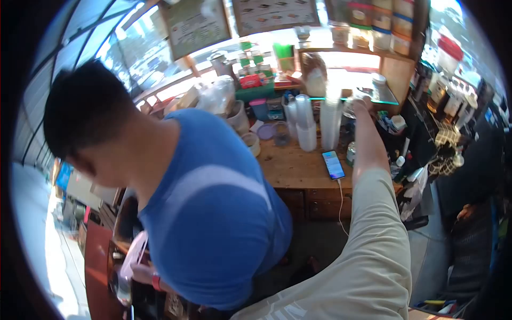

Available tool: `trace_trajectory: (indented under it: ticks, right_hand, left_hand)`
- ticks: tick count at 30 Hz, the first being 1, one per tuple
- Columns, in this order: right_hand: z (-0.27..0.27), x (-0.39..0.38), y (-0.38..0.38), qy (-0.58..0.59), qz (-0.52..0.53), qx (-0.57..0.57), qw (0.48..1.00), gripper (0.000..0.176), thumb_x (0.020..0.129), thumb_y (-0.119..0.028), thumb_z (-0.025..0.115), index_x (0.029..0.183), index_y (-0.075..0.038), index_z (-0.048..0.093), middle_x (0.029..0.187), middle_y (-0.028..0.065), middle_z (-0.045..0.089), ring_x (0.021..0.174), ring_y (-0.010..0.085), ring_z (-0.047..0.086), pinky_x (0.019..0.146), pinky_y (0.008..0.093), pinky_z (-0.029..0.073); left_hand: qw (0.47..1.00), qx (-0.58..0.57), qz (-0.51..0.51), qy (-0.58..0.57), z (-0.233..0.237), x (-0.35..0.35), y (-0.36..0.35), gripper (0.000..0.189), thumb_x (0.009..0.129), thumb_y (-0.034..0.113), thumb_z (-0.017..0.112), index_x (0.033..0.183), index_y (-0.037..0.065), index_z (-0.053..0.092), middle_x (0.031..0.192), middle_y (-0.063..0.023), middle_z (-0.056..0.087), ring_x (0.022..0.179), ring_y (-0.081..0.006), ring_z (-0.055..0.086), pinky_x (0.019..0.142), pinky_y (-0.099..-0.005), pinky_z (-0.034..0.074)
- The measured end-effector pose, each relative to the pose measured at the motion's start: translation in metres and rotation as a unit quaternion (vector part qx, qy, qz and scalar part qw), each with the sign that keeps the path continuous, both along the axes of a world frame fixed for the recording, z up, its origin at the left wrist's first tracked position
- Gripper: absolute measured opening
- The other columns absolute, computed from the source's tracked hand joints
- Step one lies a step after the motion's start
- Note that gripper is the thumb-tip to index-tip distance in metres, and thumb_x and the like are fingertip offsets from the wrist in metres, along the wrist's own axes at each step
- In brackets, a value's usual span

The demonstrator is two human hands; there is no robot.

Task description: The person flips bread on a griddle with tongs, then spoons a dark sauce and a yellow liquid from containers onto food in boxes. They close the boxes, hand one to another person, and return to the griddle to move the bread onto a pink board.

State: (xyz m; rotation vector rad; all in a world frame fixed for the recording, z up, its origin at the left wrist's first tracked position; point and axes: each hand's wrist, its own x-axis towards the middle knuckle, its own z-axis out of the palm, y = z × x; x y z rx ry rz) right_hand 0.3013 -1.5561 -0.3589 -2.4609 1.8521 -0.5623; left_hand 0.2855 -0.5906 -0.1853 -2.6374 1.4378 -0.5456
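1. Wearer's right hand (363, 102) is in the upper centre-right of the frame. The arm in a beige sleeve (373, 224) stretches up from the bottom edge to the teal-edged shelf (386, 100).
2. Grip: fingers are at a small clear container (349, 110) by the shelf's left end. Glare hides whether they close on it, so cannot tell.
3. No left hand in frame.
4. Container looks upright, long axis up-down in the frame, mouth toward the top. It's blurred, so low confidence.
5. Doing it well, my call: take it from the right side, keep it level, and keep the forearm off the tall stacks of clear cups (330, 120) just left of it.
6. Below centre, a phone (334, 164) lies flat on the wooden counter (290, 168). A person in a blue shirt (213, 213) bends over, filling the left half.
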Motion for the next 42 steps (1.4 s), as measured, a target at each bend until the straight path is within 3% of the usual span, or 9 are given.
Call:
trace_trajectory:
  ticks: [5,11,15,23,25,27,32,37,42]
  right_hand:
    - [-0.028,-0.111,0.103,0.015,0.052,-0.308,0.950,0.030,0.094,-0.033,0.060,0.114,-0.013,0.069,0.103,0.0088,0.071,0.091,0.0190,0.070,0.075,0.0358,0.057]
    - [-0.054,-0.252,0.431,0.600,0.219,0.086,0.765,0.026,0.091,-0.036,0.065,0.095,-0.011,0.072,0.093,0.0083,0.070,0.079,0.0218,0.067,0.069,0.0369,0.056]
    - [-0.169,-0.353,0.595,0.485,0.428,0.162,0.745,0.026,0.093,-0.033,0.063,0.101,-0.010,0.071,0.097,0.0102,0.070,0.085,0.0232,0.067,0.075,0.0379,0.055]
    - [-0.141,-0.289,0.864,0.177,0.546,0.294,0.764,0.028,0.095,-0.029,0.060,0.115,-0.011,0.068,0.108,0.0131,0.069,0.102,0.0291,0.066,0.089,0.0375,0.052]
    - [-0.162,-0.278,0.895,-0.017,0.691,0.352,0.631,0.031,0.096,-0.029,0.059,0.122,-0.014,0.065,0.116,0.0136,0.068,0.108,0.0315,0.064,0.094,0.0411,0.050]
    - [-0.084,-0.218,0.985,0.198,0.614,0.400,0.651,0.035,0.094,-0.025,0.063,0.127,-0.014,0.062,0.120,0.0142,0.066,0.116,0.0331,0.061,0.101,0.0428,0.047]
    - [-0.055,-0.135,1.105,-0.072,0.780,0.210,0.585,0.045,0.085,-0.019,0.068,0.129,-0.014,0.059,0.133,0.0162,0.057,0.128,0.0349,0.052,0.110,0.0471,0.039]
    - [-0.085,-0.065,1.131,0.293,0.876,0.133,0.359,0.031,0.086,-0.031,0.069,0.112,-0.015,0.072,0.112,0.0156,0.067,0.110,0.0338,0.062,0.106,0.0488,0.041]
    - [-0.078,-0.062,1.130,0.182,0.898,0.156,0.370,0.028,0.086,-0.039,0.069,0.090,-0.012,0.075,0.084,0.0120,0.069,0.090,0.0316,0.065,0.088,0.0444,0.049]
  left_hand:
    - [0.917,0.026,0.283,0.279,-0.159,-0.150,0.203,0.036,0.096,0.041,0.052,0.098,0.009,0.067,0.101,-0.0181,0.067,0.094,-0.0365,0.064,0.082,-0.0502,0.051]
    - [0.795,-0.124,0.409,0.431,-0.228,-0.235,0.325,0.032,0.097,0.037,0.055,0.107,0.009,0.068,0.108,-0.0194,0.067,0.101,-0.0410,0.063,0.086,-0.0500,0.051]
    - [0.715,-0.260,0.499,0.415,-0.200,-0.194,0.335,0.032,0.090,0.036,0.067,0.108,0.010,0.067,0.107,-0.0160,0.067,0.101,-0.0364,0.063,0.086,-0.0445,0.051]
    - [0.938,-0.141,0.242,0.206,-0.264,-0.139,0.365,0.034,0.082,0.037,0.073,0.103,0.011,0.066,0.106,-0.0116,0.067,0.105,-0.0299,0.062,0.100,-0.0443,0.044]
    - [0.910,-0.110,0.275,0.290,-0.293,-0.132,0.364,0.023,0.079,0.026,0.071,0.094,0.010,0.067,0.100,-0.0127,0.068,0.102,-0.0319,0.063,0.097,-0.0446,0.045]
    - [0.892,-0.170,0.287,0.304,-0.288,-0.131,0.364,0.018,0.078,0.021,0.070,0.092,0.010,0.068,0.097,-0.0129,0.069,0.100,-0.0329,0.063,0.095,-0.0447,0.046]
    - [0.884,-0.278,0.215,0.309,-0.290,-0.133,0.385,0.014,0.076,0.011,0.067,0.090,0.009,0.067,0.091,-0.0135,0.068,0.095,-0.0357,0.062,0.088,-0.0452,0.049]
    - [0.834,-0.253,0.204,0.447,-0.288,-0.130,0.403,0.010,0.080,0.017,0.073,0.088,0.011,0.070,0.089,-0.0115,0.068,0.089,-0.0342,0.063,0.085,-0.0456,0.050]
    - [0.850,-0.271,0.191,0.409,-0.273,-0.122,0.423,0.015,0.089,0.027,0.069,0.092,0.014,0.076,0.086,-0.0126,0.069,0.090,-0.0325,0.064,0.084,-0.0454,0.050]
